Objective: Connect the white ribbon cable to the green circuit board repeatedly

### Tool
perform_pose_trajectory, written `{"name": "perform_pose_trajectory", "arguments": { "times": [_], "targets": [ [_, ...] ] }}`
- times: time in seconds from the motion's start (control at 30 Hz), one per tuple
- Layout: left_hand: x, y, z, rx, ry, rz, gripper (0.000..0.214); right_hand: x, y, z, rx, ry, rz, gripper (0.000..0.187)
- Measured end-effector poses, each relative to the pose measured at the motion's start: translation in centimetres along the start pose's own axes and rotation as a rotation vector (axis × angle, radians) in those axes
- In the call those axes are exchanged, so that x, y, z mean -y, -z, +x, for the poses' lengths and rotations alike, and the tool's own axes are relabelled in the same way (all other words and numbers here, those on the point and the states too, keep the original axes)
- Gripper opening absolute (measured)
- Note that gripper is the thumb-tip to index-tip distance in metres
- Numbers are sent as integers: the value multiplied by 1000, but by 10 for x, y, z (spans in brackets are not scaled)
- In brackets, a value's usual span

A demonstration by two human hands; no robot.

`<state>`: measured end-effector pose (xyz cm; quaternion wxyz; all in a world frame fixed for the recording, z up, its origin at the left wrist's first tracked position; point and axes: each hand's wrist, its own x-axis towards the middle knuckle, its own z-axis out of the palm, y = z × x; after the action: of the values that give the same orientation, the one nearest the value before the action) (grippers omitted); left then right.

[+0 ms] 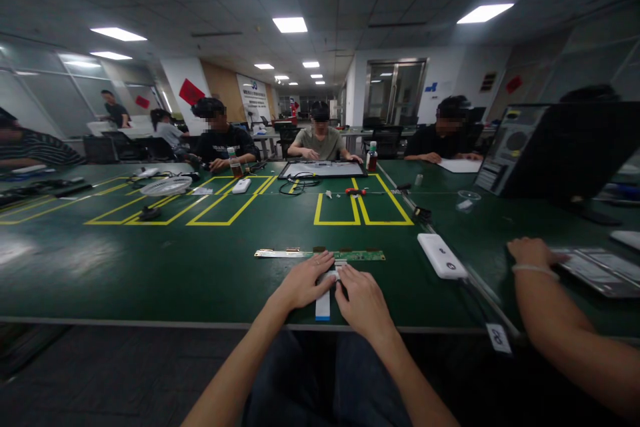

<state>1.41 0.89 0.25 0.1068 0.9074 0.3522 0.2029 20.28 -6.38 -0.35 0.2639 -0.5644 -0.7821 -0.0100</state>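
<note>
A long, narrow green circuit board (363, 255) lies crosswise on the table in front of me. From its middle a white flat ribbon cable (323, 305) with a blue end runs toward the table's near edge. My left hand (304, 280) rests its fingers over the board's middle, and its thumb lies across the cable. My right hand (365, 301) has its fingers bent close together at the cable's upper part, near the board. The fingers cover most of the place where cable and board meet.
Right of my hands lies a white power bank (441, 256) with a dark cable. A neighbour's arm (543, 293) reaches onto the table beside silver-framed panels (597, 270). Yellow tape outlines (337, 223), a red-handled tool (355, 191) and a black monitor (565, 153) are farther off. Several people sit opposite.
</note>
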Motion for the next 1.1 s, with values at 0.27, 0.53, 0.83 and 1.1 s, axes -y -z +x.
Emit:
{"name": "perform_pose_trajectory", "arguments": {
  "times": [0.27, 0.53, 0.83, 1.1],
  "targets": [
    [0, 1, 0, -8, 12, -7, 53, 1, 4, 0, 25, -24, -23, 40],
    [-1, 5, 2, 32, 74, -50, 55, 5, 7, 1, 45, -51, -86, 42],
    [3, 4, 3, 23, 15, -76, 54, 5, 5, 1, 74, -72, -133, 45],
    [2, 3, 1, 29, 0, -28, 56, 7, 6, 2, 79, -101, -147, 50]
  ]
}}
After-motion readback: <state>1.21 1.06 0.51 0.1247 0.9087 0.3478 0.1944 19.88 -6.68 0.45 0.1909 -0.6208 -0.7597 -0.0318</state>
